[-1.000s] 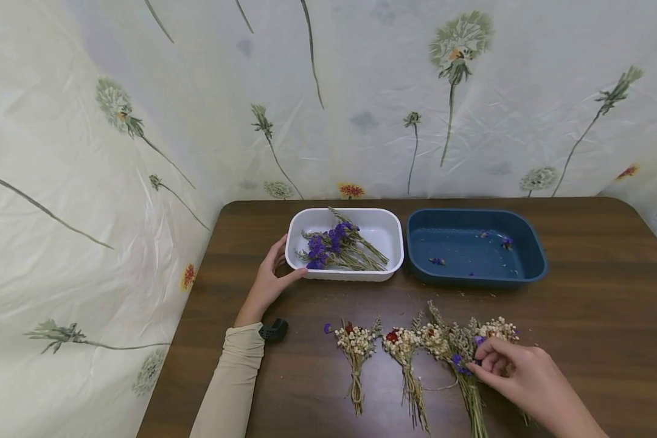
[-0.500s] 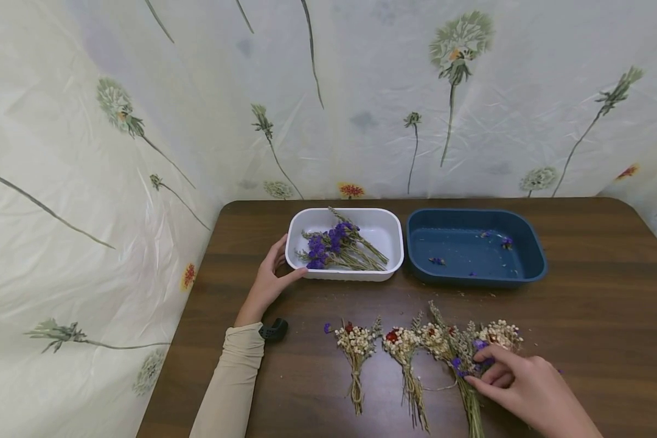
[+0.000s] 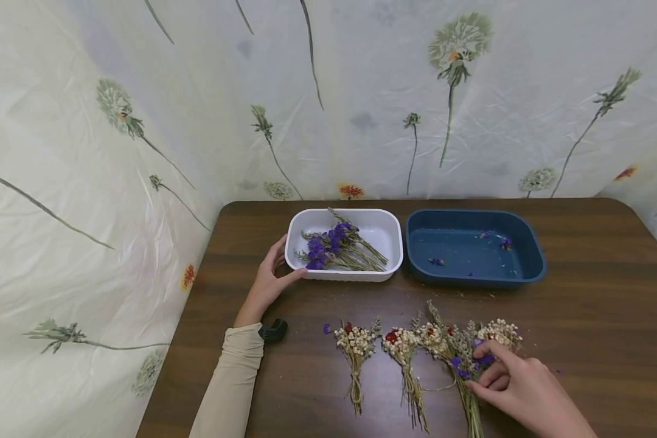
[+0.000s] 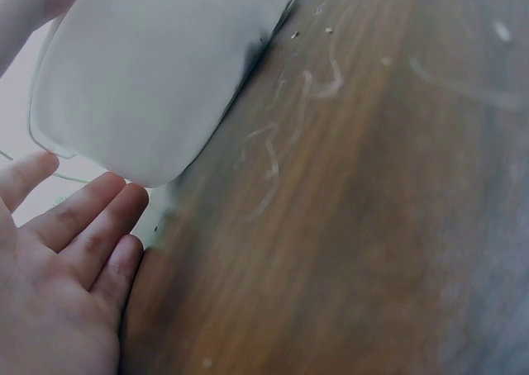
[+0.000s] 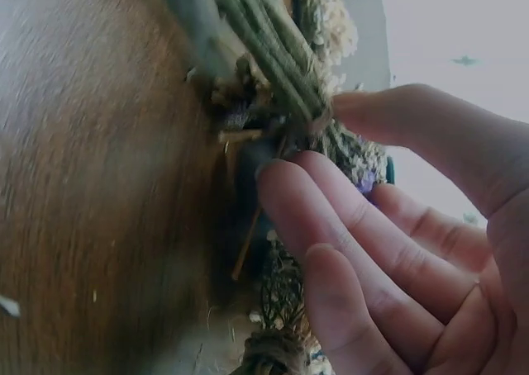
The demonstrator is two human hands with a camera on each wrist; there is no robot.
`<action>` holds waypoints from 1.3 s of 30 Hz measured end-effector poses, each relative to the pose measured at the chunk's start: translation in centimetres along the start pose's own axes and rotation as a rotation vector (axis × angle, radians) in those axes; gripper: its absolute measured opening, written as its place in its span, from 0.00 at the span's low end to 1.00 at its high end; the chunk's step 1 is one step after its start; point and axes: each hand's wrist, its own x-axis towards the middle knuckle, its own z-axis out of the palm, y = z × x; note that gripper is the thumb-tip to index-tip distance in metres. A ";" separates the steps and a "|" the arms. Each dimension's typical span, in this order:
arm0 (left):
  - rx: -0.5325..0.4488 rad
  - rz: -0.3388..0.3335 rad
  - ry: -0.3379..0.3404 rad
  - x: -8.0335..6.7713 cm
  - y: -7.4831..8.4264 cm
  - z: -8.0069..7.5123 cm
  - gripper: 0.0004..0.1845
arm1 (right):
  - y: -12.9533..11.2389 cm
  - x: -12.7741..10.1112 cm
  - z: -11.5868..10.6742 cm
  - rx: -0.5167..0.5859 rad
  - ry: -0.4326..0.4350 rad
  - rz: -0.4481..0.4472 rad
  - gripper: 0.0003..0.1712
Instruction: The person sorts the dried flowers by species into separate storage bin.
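Note:
My left hand [image 3: 267, 285] rests against the left end of a white tray [image 3: 346, 275], thumb by its near rim and straight fingers along the outer wall. In the left wrist view those fingertips touch the tray's end. Purple dried flowers [image 3: 328, 245] with cut stems lie inside it. On the right, my right hand [image 3: 528, 386] pinches a dried flower bouquet [image 3: 462, 365] with purple blooms between thumb and fingers, near its tie [image 5: 318, 121]. Part of that bouquet and another cream bouquet [image 3: 499, 333] are hidden behind the hand.
A blue tray [image 3: 473, 281] with a few purple scraps stands beside the white one. Two tied bouquets lie on the table, one at left [image 3: 356, 359] and one in the middle [image 3: 405, 365]. A loose purple bloom [image 3: 326, 328] and small crumbs are scattered about.
My right hand has shifted slightly down over the bouquet, and more purple blooms show at its fingers. A purple scrap has come into view right of the hand. The left hand has stayed put.

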 end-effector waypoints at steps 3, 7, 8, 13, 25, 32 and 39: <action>0.009 0.014 0.015 0.4 -1.5 0.1 0.49 | 0.0 -0.1 0.1 0.014 0.051 -0.018 0.25; 0.016 0.021 0.026 0.6 -2.1 0.2 0.49 | -0.2 -0.2 0.4 0.019 0.136 -0.041 0.26; 0.016 0.021 0.027 0.6 -2.2 0.2 0.49 | -0.3 -0.3 0.4 0.021 0.145 -0.041 0.26; 0.012 0.023 0.027 0.6 -2.2 0.2 0.49 | -0.4 -0.3 0.2 0.018 0.171 -0.031 0.27; -0.007 0.009 0.007 0.7 -2.3 0.2 0.51 | -0.9 -0.5 -0.1 0.029 0.236 -0.037 0.24; -0.001 0.004 0.011 0.6 -2.1 0.2 0.50 | -0.7 -0.1 0.3 0.009 0.208 -0.004 0.15; 0.014 0.007 0.027 0.5 -2.3 0.2 0.49 | -0.4 0.2 0.4 0.029 0.108 0.033 0.11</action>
